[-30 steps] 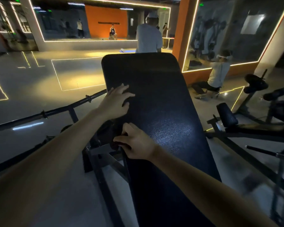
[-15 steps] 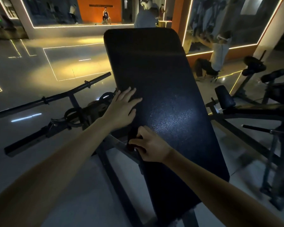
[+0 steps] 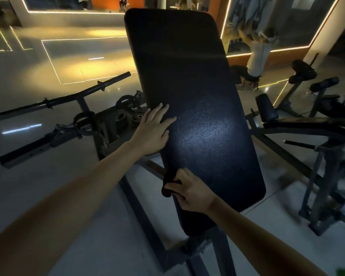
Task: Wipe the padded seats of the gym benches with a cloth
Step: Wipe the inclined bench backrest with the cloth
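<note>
Fingers [image 3: 177, 193] of the right hand [image 3: 193, 196] clutch the dark cloth [image 3: 166, 186], now slid lower along the edge of the padded seat [image 3: 197, 96]; the left hand [image 3: 153, 132] stays flat, so this edge stroke seems nearly done.

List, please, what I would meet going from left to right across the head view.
Black bar → left hand → padded seat → small black pad → foam roller.

Forearms [image 3: 78, 186], left hand [image 3: 151, 132] and right hand [image 3: 189, 194] are all bare.
</note>
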A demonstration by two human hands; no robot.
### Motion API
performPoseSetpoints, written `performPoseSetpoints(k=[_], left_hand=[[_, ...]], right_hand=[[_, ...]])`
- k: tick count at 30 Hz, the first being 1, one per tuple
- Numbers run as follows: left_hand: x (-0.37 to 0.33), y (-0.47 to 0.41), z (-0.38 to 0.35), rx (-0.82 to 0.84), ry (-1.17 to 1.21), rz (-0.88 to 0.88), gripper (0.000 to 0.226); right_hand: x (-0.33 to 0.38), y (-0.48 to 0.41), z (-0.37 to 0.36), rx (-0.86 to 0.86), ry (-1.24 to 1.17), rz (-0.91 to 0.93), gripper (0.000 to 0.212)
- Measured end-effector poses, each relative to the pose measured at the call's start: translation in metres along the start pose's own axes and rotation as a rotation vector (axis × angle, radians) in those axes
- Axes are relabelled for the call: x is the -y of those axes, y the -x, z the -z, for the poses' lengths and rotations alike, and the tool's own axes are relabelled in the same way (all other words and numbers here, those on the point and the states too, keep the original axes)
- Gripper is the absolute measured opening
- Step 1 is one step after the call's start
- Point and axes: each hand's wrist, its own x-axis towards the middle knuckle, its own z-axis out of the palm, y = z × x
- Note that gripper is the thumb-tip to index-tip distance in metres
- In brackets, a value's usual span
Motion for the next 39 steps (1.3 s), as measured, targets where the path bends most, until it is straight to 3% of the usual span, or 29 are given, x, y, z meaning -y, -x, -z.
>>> performPoseSetpoints(k=[16, 30, 39], left_hand=[[-0.01, -0.001, 0.002, 0.013, 0.159, 0.088, 0.048], [-0.02, -0.009, 0.019, 0.174, 0.12, 0.145, 0.056], [-0.04, 0.008, 0.019, 0.299, -0.008, 0.181, 0.063]], right_hand=[[0.007, 0.062, -0.023, 0.16, -0.081, -0.007, 0.029], [0.008, 0.072, -0.019, 0.322, -0.041, 0.021, 0.038], [0.016, 0.071, -0.011, 0.344, 0.034, 0.028, 0.032]])
